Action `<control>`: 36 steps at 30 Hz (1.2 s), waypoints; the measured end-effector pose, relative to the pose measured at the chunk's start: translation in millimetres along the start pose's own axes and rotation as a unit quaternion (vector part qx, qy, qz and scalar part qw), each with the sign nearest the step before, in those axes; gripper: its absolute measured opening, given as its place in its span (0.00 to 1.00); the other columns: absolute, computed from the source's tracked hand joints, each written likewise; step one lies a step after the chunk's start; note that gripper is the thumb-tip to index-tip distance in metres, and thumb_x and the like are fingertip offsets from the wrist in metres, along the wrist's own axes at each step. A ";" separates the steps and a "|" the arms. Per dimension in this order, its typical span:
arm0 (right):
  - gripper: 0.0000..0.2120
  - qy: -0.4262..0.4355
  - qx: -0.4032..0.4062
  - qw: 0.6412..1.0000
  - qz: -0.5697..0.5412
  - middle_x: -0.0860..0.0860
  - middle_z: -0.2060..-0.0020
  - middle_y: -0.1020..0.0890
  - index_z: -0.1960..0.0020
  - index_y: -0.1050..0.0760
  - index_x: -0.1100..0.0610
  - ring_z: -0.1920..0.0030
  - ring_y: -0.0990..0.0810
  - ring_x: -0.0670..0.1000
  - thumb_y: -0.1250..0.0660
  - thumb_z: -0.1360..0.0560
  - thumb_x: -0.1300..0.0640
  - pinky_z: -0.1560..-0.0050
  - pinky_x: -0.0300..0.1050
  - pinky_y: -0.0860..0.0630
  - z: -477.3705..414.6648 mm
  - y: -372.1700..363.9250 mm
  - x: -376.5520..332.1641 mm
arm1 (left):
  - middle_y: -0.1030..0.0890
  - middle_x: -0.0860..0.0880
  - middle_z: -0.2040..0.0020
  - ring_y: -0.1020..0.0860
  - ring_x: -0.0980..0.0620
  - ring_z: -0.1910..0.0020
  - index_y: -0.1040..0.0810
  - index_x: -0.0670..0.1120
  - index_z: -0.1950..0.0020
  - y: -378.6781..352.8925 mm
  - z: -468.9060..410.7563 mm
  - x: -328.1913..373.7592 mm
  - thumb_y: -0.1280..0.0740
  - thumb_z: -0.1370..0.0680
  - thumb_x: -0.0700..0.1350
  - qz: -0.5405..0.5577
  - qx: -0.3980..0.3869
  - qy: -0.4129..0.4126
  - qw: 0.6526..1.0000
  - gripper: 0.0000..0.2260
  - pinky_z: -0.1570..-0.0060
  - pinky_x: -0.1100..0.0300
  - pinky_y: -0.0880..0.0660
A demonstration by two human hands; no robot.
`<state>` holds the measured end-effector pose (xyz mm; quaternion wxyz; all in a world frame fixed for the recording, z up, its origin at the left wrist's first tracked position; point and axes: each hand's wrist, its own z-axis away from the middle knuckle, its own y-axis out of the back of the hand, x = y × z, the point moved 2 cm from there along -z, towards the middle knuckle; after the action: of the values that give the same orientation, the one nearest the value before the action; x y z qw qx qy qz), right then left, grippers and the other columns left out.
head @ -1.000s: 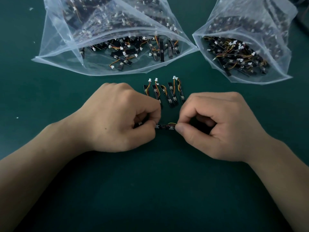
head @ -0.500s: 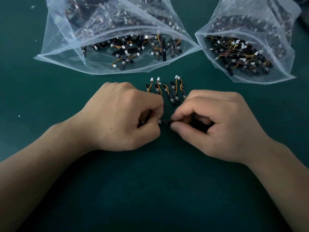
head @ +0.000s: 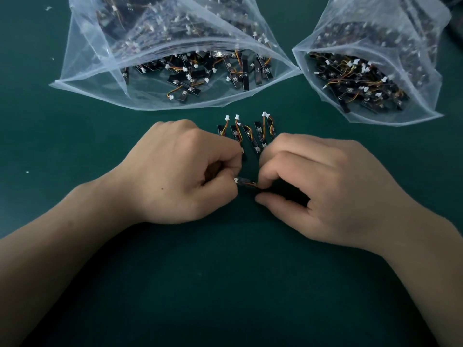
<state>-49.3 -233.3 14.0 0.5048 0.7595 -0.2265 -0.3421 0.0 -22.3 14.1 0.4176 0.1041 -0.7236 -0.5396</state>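
Observation:
A small black circuit strip with a white connector and orange wire [head: 245, 183] is held between both hands just above the green mat. My left hand [head: 180, 171] pinches its left end with curled fingers. My right hand [head: 323, 186] grips its right end with the forefinger, while the thumb sits slightly below, apart from the strip. Behind the hands, a row of several similar strips with wires [head: 246, 132] lies side by side on the mat; my knuckles hide their near ends.
Two open clear plastic bags full of the same black strips lie at the back: a large bag [head: 82, 78] at the left and a second bag [head: 426, 106] at the right. A dark green mat [head: 225, 284] covers the table. Small white specks lie at the left.
My hands have drawn closer together, so less of the strip shows. My right thumb has dropped a little away from the strip. The strip's right end has tilted downward.

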 end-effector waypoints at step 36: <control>0.13 -0.084 0.021 0.984 -0.153 0.43 0.65 0.23 0.59 0.19 0.53 0.66 0.26 0.41 0.27 0.21 0.46 0.65 0.41 0.31 0.7 -3.5 8.7 | 0.31 0.57 0.74 0.34 0.55 0.72 0.21 0.54 0.59 -4.2 3.9 -3.8 0.35 0.21 0.50 -0.001 0.017 -0.049 0.999 0.07 0.69 0.58 0.34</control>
<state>-44.0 -238.3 8.1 0.4094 0.7646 -0.1563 -0.4727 -1.6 -18.9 8.4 0.3794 0.0852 -0.7520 -0.5323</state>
